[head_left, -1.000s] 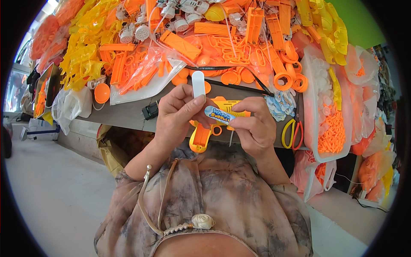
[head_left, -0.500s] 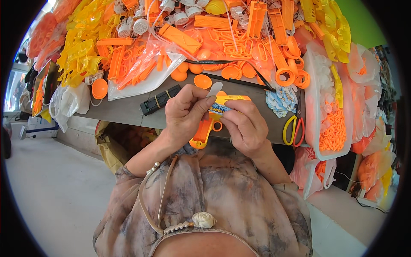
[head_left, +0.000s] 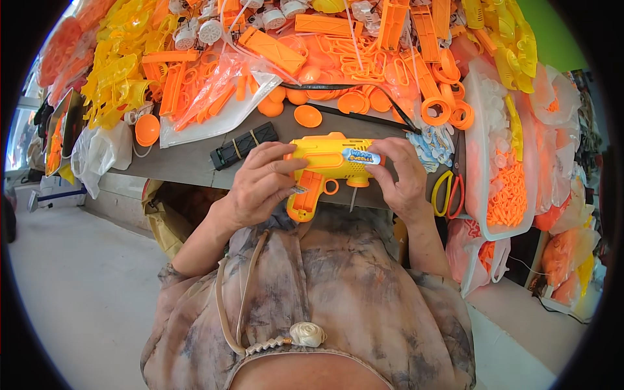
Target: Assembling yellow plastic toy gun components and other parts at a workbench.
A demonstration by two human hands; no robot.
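Held barrel to the right, at the near edge of the grey surface [head_left: 192,151]: yellow toy gun [head_left: 318,158], handle downward. Gripped at the rear by left hand [head_left: 261,185], fingers half curled, bunched against the casing. Clasped at the front by right hand [head_left: 406,174], thumb and fingers parted by the nose, next to blue label [head_left: 362,157]. Beyond: banded black box [head_left: 244,147], orange cup [head_left: 307,116]. Off right: scissors [head_left: 442,195], yellow and red handles.

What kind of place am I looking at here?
Probably a small toy-assembly workshop. The left hand and right hand hold a yellow toy gun, the table is heaped with loose yellow parts and orange parts, and a translucent tub holds small orange pieces.
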